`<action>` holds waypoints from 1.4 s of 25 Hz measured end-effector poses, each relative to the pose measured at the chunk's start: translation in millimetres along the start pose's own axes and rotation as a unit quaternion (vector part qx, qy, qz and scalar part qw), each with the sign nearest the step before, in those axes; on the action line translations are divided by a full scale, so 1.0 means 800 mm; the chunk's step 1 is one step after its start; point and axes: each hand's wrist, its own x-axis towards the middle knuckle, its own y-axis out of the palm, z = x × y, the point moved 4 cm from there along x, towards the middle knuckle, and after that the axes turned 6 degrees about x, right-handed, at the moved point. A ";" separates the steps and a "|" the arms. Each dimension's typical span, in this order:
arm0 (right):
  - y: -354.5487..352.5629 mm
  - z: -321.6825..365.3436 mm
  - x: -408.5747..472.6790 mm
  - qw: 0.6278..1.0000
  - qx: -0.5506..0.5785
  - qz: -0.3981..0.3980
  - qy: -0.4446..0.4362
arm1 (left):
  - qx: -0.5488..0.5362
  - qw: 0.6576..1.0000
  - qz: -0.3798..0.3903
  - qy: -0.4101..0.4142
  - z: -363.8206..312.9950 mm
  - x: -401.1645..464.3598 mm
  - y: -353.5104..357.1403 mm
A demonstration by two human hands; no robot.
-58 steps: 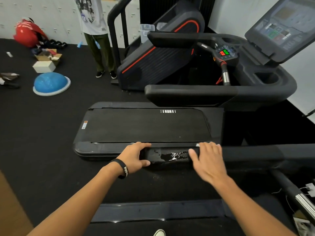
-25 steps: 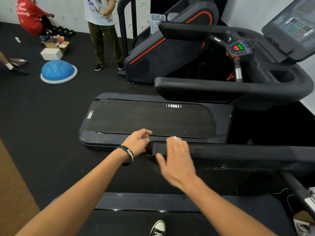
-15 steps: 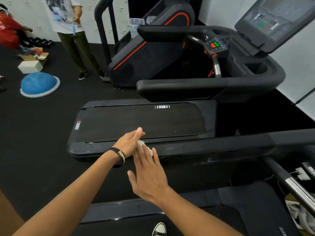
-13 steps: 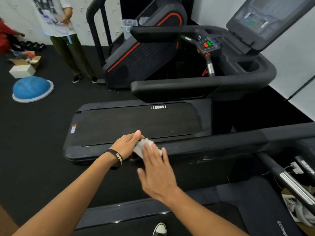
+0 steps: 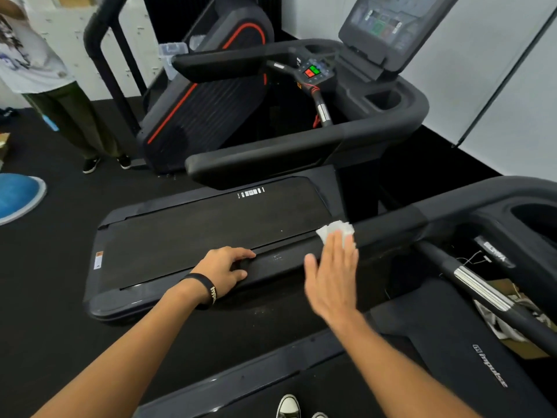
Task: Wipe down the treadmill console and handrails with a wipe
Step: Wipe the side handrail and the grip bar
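Landmark: the near handrail, the black bar running from its free end under the left hand up to the cup-holder housing.

Wipe: a crumpled white sheet lying on top of the near handrail, partway along it from the free end, and showing past the fingertips.

Right hand: laid flat over the wipe, fingers straight and together, thumb spread toward the free end; it presses the wipe onto the rail and does not pinch it.

Left hand: at the free end of the near handrail, fingers curled over the top edge and thumb against the near face, gripping the rail.

Procedure, as judged from this position:
1. Keep the palm flat so the whole wipe contacts the rail.
2. Draw the wipe in one continuous stroke along the rail toward the housing.
3. Wrap the wipe over the rail's far edge as well, since that side is not covered now.
4. Brace with the left hand while pressing.
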 end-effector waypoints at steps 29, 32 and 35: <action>0.100 0.228 -0.124 0.714 0.611 -0.128 0.317 | 0.161 0.932 0.116 0.303 -0.065 0.084 0.015; 0.118 0.237 -0.134 0.680 0.642 -0.107 0.338 | 0.180 0.924 0.119 0.317 -0.074 0.085 0.012; 0.111 0.236 -0.116 0.657 0.644 -0.124 0.372 | 0.193 0.921 0.113 0.318 -0.082 0.080 0.011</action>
